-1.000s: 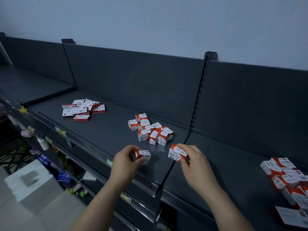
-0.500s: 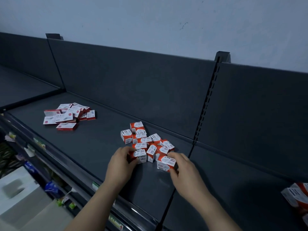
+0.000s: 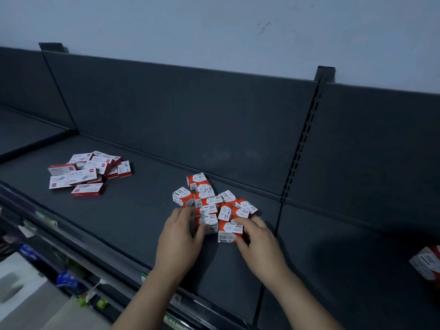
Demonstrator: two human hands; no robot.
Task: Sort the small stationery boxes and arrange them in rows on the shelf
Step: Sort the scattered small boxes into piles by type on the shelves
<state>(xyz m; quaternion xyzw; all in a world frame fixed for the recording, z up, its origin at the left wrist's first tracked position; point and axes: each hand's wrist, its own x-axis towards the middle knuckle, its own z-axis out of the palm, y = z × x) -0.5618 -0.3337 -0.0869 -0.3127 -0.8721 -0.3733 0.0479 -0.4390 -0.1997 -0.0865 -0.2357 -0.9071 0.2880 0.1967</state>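
Dark shelf [image 3: 119, 225]; left hand [image 3: 177, 244], right hand [image 3: 260, 246] each grip paper-clip box [image 3: 229, 231]; left's box [image 3: 209, 222] half-hidden.

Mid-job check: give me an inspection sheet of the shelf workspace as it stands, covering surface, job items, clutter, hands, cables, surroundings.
Surface: dark grey shelf, two panels meeting at a seam beside the right hand.
Job's things: paper clip boxes, red and white, in a loose cluster, not in rows; flat staple boxes heaped further left; more boxes at the right edge, cut off.
Clutter: nothing seen on the shelf besides the boxes.
Hands: left hand has a grip on a box at the cluster's near left; right hand pinches the front box.
Cables: nothing seen.
Surroundings: grey back panel, pale wall above, lower shelves with blurred goods at lower left.
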